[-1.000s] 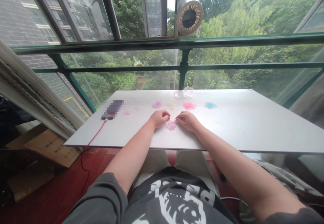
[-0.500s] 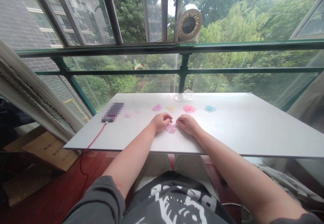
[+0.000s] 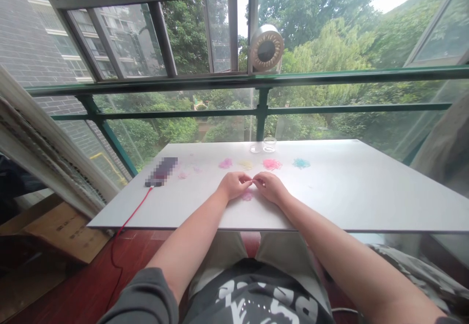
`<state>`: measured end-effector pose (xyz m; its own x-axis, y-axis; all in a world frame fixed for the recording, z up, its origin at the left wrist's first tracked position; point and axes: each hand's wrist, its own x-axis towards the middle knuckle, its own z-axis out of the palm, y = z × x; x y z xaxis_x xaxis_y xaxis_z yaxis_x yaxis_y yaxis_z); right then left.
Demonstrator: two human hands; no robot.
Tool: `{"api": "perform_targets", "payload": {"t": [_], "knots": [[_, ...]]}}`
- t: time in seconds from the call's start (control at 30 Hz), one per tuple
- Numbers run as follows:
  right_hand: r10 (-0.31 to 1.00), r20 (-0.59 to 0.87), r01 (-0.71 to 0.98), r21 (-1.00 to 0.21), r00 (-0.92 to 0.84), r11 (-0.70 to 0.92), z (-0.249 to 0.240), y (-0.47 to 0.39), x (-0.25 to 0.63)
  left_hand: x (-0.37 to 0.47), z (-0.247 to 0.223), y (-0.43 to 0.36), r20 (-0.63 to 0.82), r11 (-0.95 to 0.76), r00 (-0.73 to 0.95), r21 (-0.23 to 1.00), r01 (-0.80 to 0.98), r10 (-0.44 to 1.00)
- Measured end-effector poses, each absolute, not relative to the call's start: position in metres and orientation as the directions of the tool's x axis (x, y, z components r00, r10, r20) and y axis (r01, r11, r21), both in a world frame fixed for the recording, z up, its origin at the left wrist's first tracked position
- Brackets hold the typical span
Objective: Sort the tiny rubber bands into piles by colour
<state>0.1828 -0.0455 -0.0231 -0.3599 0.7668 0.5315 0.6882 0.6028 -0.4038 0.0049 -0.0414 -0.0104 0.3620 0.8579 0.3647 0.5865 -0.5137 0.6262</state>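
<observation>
Over a loose heap of small pink-purple pieces (image 3: 247, 195), my left hand (image 3: 236, 185) and my right hand (image 3: 271, 186) meet fingertip to fingertip. Both are closed in a pinch; anything between the fingers is too small to make out. Part of the heap is hidden by the hands. Just beyond them lie a pale yellow heap (image 3: 245, 164) and a bright pink heap (image 3: 272, 164). A purple heap (image 3: 225, 163) sits farther left, a turquoise heap (image 3: 301, 163) farther right. The kind of the pieces cannot be made out.
The white table (image 3: 351, 197) stands against a green railing (image 3: 183, 114). Clear round containers (image 3: 269, 144) are at its far edge. A blurred-out phone-like device (image 3: 163, 171) with a red cable (image 3: 134, 210) lies left, near faint pink scraps (image 3: 182, 175). A cardboard box (image 3: 69, 226) stands on the floor.
My hands have come together, their fingertips now touching where a gap was before. The whole view has tilted slightly upward.
</observation>
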Motion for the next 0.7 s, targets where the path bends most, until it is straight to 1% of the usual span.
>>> {"api": "perform_targets", "payload": {"t": [0.37, 0.7], "knots": [[0.785, 0.547, 0.668, -0.472, -0.291, 0.576, -0.0245, -0.0442, 0.1864, 0.0023, -0.0107, -0.0378, 0.352, -0.457, 0.292, 0.67, 0.585, 0.889], [0.781, 0.553, 0.631, -0.504, -0.289, 0.59, -0.0229, -0.0471, 0.1851, 0.0021, -0.0127, -0.0381, 0.343, -0.465, 0.314, 0.677, 0.571, 0.885]]}}
